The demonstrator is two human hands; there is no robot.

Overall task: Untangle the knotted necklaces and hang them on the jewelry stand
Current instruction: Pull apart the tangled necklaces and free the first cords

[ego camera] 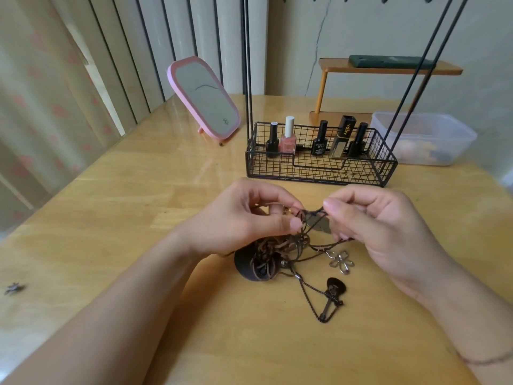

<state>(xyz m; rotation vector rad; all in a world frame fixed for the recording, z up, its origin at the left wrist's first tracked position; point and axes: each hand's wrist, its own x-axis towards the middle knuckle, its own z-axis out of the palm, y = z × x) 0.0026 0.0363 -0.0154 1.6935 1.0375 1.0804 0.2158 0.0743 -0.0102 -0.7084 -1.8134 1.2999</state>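
Early stage: necklaces still knotted, none visibly hung yet.
Wooden surface [111,190] carries jewelry stand [319,165], its wire basket holding polish bottles, hooks mostly out of frame. Tangled necklaces [280,254] lie just in front of it, dark cords and chains bunched, with flower pendant [341,262] and guitar pendant [333,295] trailing loose. Left hand [249,218] and right hand [377,220] each pinch a cord, pulling the knot apart.

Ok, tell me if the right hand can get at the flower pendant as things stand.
Probably yes. The flower pendant lies bare on the table just below the right hand, nothing covering it, but that hand's grip is pinching a cord.
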